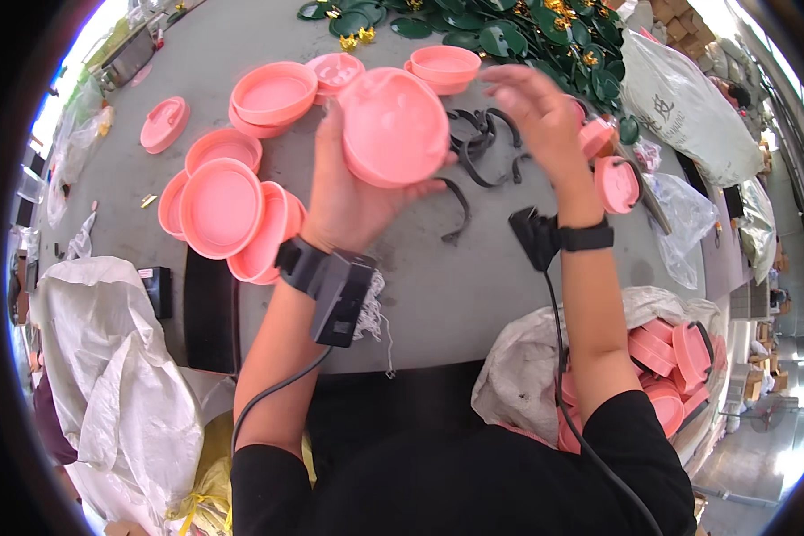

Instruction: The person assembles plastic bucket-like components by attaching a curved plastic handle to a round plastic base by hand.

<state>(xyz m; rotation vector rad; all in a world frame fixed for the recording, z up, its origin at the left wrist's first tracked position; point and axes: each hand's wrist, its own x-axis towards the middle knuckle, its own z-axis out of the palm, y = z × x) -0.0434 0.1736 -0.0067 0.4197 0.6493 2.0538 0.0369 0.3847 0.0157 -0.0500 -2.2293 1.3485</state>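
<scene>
My left hand (353, 192) grips a round pink plastic container (393, 125), holding it tilted above the grey table (447, 295). My right hand (538, 112) hovers just right of it with fingers spread and nothing in them, above a pile of black curved plastic handles (481, 143). Both wrists wear black devices with cables.
Stacks of pink lids and bowls (232, 210) lie at the left, more pink pieces (272, 94) at the back. Green discs with gold bits (509, 31) sit at the far edge. A sack of pink containers (665, 357) stands at the lower right, white bags (116, 375) at the lower left.
</scene>
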